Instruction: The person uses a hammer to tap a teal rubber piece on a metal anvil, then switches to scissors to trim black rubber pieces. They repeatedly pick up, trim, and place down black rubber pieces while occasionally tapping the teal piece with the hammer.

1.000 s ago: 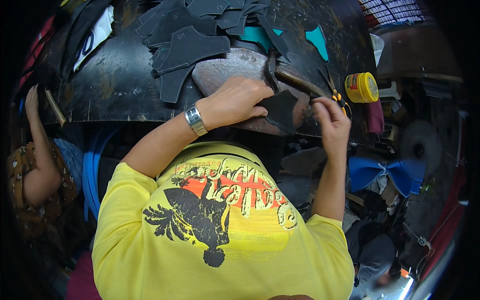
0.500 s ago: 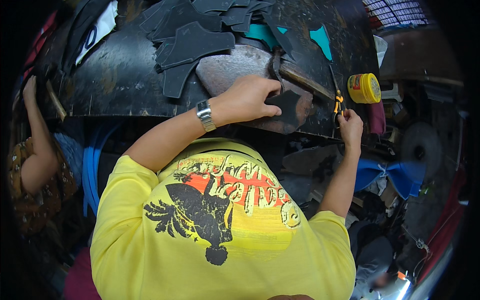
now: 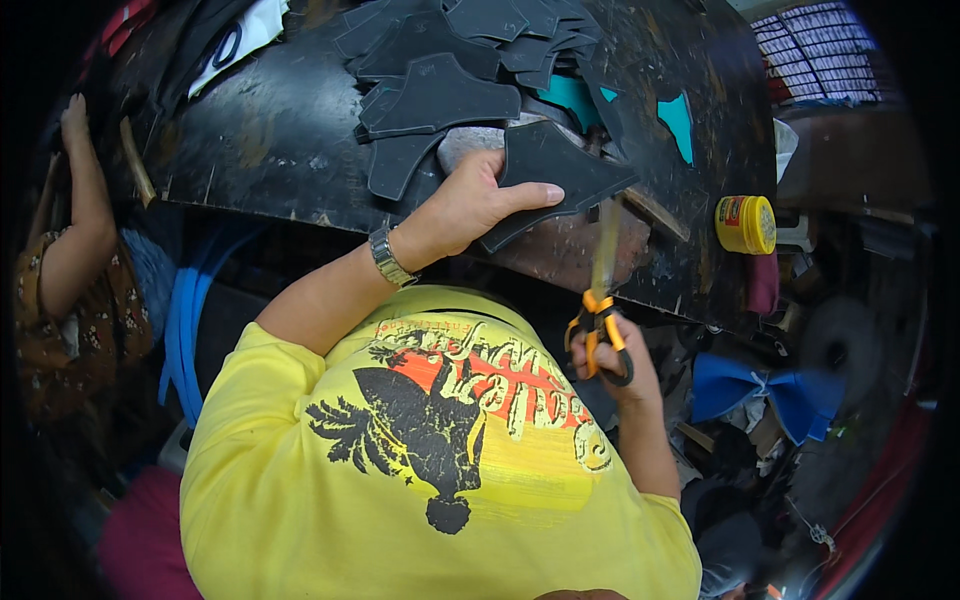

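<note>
My left hand (image 3: pixel 487 198) grips a dark grey cut piece of sheet material (image 3: pixel 560 178), its thumb lying on top and the other fingers hidden underneath. The piece is held over a worn stone slab (image 3: pixel 468 143) at the table's front edge. In my right hand (image 3: pixel 625 360) is a pair of scissors (image 3: pixel 597 310) with orange-and-black handles. Their blades are blurred and point away from me, the tips close to the right end of the piece. Partly under the piece, a wooden-handled tool (image 3: pixel 656 214) rests on the slab; its head is hidden.
More dark cut pieces (image 3: pixel 440 98) are heaped on the black table (image 3: pixel 270 130). Teal scraps (image 3: pixel 676 128) lie beyond the slab. A yellow tub (image 3: pixel 746 225) stands at the right edge. Another person's arm (image 3: pixel 88 200) reaches the table at far left, near a wooden handle (image 3: pixel 137 160).
My left hand has lifted the dark piece off the slab. My right hand has picked the scissors up from the table and brought them left, toward me. The view has shifted slightly.
</note>
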A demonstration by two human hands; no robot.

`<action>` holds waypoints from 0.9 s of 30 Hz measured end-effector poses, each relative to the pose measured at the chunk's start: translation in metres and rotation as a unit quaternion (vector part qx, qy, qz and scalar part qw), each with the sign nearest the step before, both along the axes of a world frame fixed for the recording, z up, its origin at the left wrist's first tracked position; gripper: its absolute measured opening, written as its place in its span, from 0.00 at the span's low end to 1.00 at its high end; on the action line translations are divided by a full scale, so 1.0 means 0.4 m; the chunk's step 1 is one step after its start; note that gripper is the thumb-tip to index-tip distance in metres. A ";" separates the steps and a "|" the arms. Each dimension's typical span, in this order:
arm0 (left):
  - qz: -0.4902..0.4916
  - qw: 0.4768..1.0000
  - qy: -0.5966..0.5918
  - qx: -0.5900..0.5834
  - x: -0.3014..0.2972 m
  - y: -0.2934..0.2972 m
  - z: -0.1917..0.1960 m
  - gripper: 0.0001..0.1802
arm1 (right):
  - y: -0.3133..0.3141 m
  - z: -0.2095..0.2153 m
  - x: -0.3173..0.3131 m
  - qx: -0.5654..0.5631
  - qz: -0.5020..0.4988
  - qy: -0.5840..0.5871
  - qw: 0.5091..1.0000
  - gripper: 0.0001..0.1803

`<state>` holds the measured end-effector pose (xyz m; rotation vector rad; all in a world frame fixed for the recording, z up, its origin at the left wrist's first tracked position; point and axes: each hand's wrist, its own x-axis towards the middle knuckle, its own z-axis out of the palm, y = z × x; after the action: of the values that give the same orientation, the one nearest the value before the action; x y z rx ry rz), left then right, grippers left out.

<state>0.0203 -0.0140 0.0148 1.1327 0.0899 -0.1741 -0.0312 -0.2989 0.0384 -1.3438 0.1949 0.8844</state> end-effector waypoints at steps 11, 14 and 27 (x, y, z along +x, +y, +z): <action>-0.031 0.999 -0.009 -0.031 -0.005 0.019 -0.002 0.15 | 0.016 -0.001 -0.007 -0.075 0.090 -0.027 0.993 0.40; -0.052 0.997 -0.011 -0.059 -0.007 0.026 0.004 0.14 | 0.018 -0.001 -0.003 -0.074 0.094 -0.032 0.992 0.42; -0.087 0.992 -0.011 -0.092 -0.008 0.049 0.030 0.17 | 0.000 -0.018 0.002 -0.042 0.087 -0.004 0.995 0.42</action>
<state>0.0171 0.0058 0.0267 0.9567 -0.0434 -0.3189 -0.0303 -0.2988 0.0311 -1.4580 0.1109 1.0266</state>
